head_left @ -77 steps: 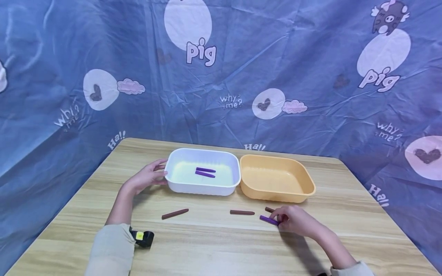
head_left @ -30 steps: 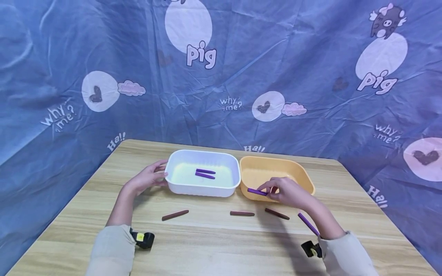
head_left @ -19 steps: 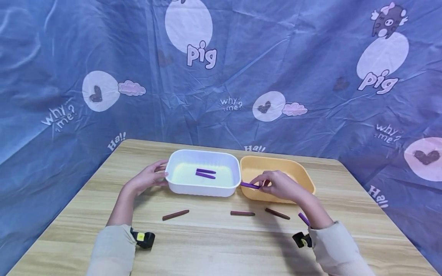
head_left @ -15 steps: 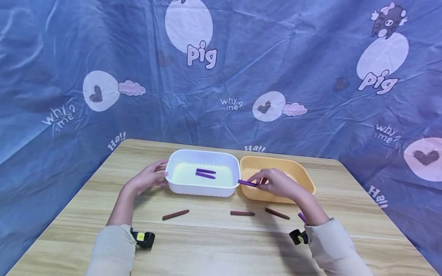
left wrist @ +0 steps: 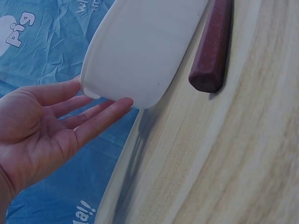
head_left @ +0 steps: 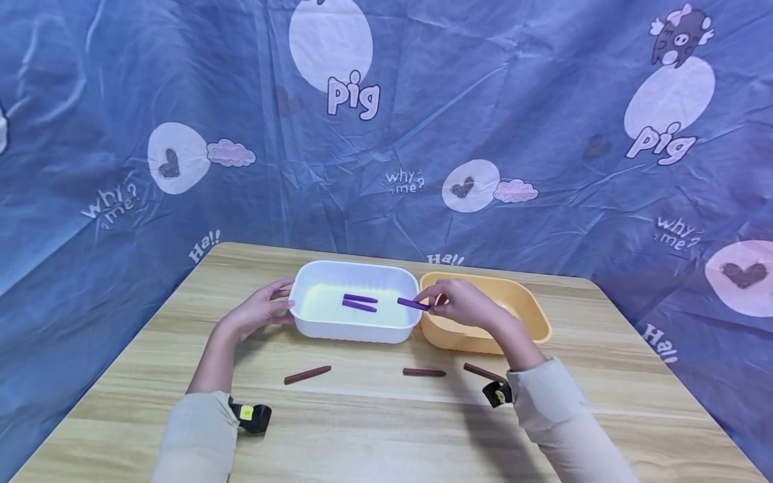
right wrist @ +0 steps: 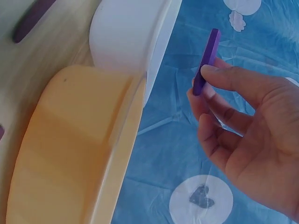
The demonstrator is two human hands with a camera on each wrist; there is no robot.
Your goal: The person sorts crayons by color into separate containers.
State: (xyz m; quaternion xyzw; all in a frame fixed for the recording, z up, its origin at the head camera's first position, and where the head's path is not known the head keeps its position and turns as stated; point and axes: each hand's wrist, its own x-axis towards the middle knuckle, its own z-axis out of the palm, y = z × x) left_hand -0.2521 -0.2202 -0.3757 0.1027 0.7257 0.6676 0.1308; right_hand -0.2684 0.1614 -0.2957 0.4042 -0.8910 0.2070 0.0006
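My right hand pinches a purple crayon between thumb and fingertips. In the head view the crayon overlaps the right end of the white tub. The right wrist view shows the held crayon tilted, my thumb across its lower half. Two purple crayons lie side by side on the tub's floor. At the tub's left end, my left hand rests its extended fingertips against the wall; the left wrist view shows its palm bare.
An orange tub stands against the white one, under my right hand. In front on the wooden table lie brown crayons: one at left, one in the middle, and one at right, partly behind the right wrist camera.
My right hand picked the purple crayon off the table and carried it up and left, past the orange tub to the white one. Another purple crayon is now hidden behind my right forearm. Left hand unmoved.
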